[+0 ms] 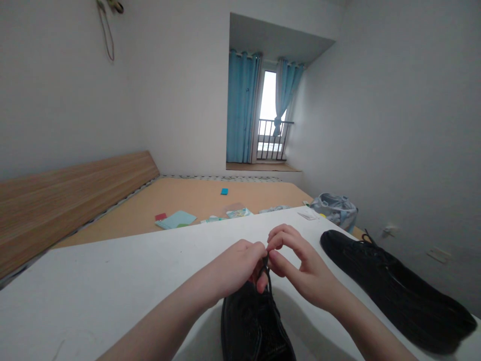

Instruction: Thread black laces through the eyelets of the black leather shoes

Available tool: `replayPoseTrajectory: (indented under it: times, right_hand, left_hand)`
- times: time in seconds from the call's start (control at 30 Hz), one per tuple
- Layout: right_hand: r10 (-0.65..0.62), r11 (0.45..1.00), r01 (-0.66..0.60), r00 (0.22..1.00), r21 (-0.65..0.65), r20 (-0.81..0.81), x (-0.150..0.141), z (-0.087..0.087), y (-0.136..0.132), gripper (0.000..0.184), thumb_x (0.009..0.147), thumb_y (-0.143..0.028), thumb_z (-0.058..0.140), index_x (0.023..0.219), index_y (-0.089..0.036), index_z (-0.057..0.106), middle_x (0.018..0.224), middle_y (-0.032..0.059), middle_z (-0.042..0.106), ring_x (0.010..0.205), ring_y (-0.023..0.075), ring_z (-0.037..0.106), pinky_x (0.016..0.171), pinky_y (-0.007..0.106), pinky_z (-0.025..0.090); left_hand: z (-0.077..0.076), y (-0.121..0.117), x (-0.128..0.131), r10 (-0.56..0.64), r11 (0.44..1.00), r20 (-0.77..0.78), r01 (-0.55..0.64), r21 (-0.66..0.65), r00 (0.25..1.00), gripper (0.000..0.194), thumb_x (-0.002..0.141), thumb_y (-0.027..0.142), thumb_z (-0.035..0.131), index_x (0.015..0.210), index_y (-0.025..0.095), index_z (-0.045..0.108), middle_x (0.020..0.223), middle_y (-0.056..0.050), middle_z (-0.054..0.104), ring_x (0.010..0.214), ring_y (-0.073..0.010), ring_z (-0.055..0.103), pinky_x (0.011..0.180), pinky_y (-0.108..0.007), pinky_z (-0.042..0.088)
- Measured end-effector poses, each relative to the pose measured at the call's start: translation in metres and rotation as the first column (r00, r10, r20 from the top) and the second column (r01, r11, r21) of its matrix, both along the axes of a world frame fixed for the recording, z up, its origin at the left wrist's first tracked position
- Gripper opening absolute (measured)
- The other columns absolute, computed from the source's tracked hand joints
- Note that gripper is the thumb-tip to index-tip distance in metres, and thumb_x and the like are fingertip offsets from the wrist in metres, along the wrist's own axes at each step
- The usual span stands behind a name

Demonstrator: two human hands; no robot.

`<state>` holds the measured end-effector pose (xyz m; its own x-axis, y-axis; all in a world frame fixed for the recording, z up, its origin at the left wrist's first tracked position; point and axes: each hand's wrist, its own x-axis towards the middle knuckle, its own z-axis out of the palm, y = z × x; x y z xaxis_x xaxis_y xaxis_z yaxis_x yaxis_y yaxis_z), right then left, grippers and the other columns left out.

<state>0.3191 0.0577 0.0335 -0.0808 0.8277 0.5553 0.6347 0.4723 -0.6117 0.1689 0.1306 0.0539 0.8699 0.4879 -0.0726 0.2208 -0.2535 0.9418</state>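
Two hands meet over a black shoelace (pixel 267 275) rising from a black leather shoe (pixel 251 326), which sits at the near edge of the white worktop (pixel 112 296), directly below them. The left hand (pixel 238 265) is curled closed, its fingers (pixel 259 250) apparently pinching the lace; the right hand (pixel 306 273) arcs in from the other side, thumb and forefinger bent toward the same spot, though whether they grip the lace is hidden. Holding it high seems meant to keep the lace taut and clear of the shoe. A second black shoe (pixel 391 288) lies to the right, just beyond the right forearm (pixel 361 326), apparently set out of the hands' way. Past the worktop's far edge lie a wooden bed base (pixel 195 198) with a blue card (pixel 224 191) and papers (pixel 176 219), a patterned bag (pixel 335 210), and blue curtains (pixel 242 108) framing a railed window (pixel 271 143).
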Motion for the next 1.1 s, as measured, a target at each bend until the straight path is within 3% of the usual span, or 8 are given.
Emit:
replayPoseTrajectory:
  times: [0.1,0.23,0.37,0.47,0.67,0.83,1.0,1.1]
  right_hand:
    - [0.030,0.995,-0.031,0.999,-0.090,-0.019,0.000,0.000,0.000,0.024,0.093,-0.029,0.043,0.071,-0.020,0.048,0.083,0.0027,0.051,0.083,0.0167,0.049,0.076,0.030,0.040]
    - [0.006,0.952,-0.087,0.964,-0.294,-0.264,0.004,-0.001,0.000,0.042,0.091,-0.046,0.041,0.059,-0.019,0.046,0.059,-0.0016,0.046,0.059,0.0126,0.042,0.059,0.026,0.035]
    - [0.054,0.767,-0.325,0.892,-0.553,-0.450,0.007,0.002,-0.003,0.036,0.081,-0.048,0.058,0.066,-0.015,0.059,0.054,-0.0019,0.052,0.048,0.0085,0.040,0.046,0.022,0.025]
    - [0.049,0.688,-0.353,0.895,-0.634,-0.444,0.003,0.002,-0.003,0.024,0.076,-0.037,0.065,0.068,-0.014,0.061,0.056,-0.0007,0.056,0.049,0.0083,0.045,0.044,0.021,0.024]
    - [-0.014,0.773,-0.236,0.922,-0.589,-0.387,-0.010,-0.008,0.003,0.018,0.073,-0.027,0.063,0.066,-0.018,0.049,0.056,-0.0052,0.047,0.051,0.0092,0.042,0.048,0.022,0.030]
    - [-0.001,0.761,-0.234,0.932,-0.605,-0.362,-0.015,-0.006,-0.001,0.020,0.080,-0.024,0.048,0.062,-0.017,0.052,0.060,-0.0024,0.047,0.058,0.0111,0.037,0.055,0.024,0.028]
    - [0.011,0.684,-0.509,0.723,-0.522,-0.691,-0.014,-0.002,-0.003,0.010,0.077,-0.022,0.056,0.071,-0.014,0.059,0.070,-0.0009,0.048,0.063,0.0100,0.038,0.058,0.023,0.028]
    - [0.006,0.649,-0.611,0.600,-0.454,-0.800,-0.014,-0.006,-0.001,0.020,0.082,-0.032,0.060,0.079,-0.013,0.062,0.078,0.0015,0.052,0.066,0.0096,0.043,0.058,0.021,0.029]
  left_hand:
    - [-0.002,0.002,0.000,0.017,0.999,-0.033,-0.018,-0.033,0.999,0.037,0.080,0.032,0.033,0.066,0.013,0.061,0.054,0.000,0.055,0.058,-0.0137,0.048,0.060,-0.026,0.036]
    - [-0.002,0.007,-0.003,0.073,0.997,-0.089,-0.072,0.013,0.993,0.030,0.078,0.038,0.044,0.073,0.014,0.062,0.060,0.000,0.057,0.057,-0.0124,0.047,0.058,-0.025,0.035]
    - [-0.001,0.011,-0.007,0.033,0.999,-0.091,-0.030,0.037,0.995,0.023,0.074,0.032,0.049,0.077,0.013,0.063,0.065,0.000,0.058,0.061,-0.0124,0.049,0.057,-0.024,0.036]
    - [0.000,0.012,-0.010,0.018,0.998,-0.060,-0.014,0.066,0.998,0.022,0.073,0.029,0.053,0.082,0.012,0.064,0.070,-0.001,0.060,0.065,-0.0130,0.050,0.057,-0.024,0.036]
    - [0.006,0.011,-0.017,-0.038,0.992,-0.036,0.042,0.119,0.999,0.018,0.072,0.028,0.058,0.084,0.015,0.064,0.078,-0.002,0.066,0.072,-0.0147,0.056,0.062,-0.024,0.040]
    - [0.013,0.007,-0.022,-0.064,0.961,-0.111,0.092,0.262,0.992,0.035,0.086,0.041,0.043,0.082,0.016,0.067,0.078,-0.003,0.068,0.071,-0.0152,0.056,0.062,-0.025,0.038]
    - [0.019,0.006,-0.026,-0.043,0.948,-0.144,0.086,0.308,0.989,0.040,0.088,0.042,0.037,0.079,0.017,0.067,0.077,0.000,0.067,0.071,-0.0141,0.055,0.063,-0.024,0.037]
    - [0.022,0.006,-0.028,0.020,0.921,-0.155,0.043,0.388,0.988,0.040,0.087,0.043,0.038,0.076,0.018,0.068,0.071,0.001,0.063,0.068,-0.0138,0.053,0.062,-0.024,0.035]
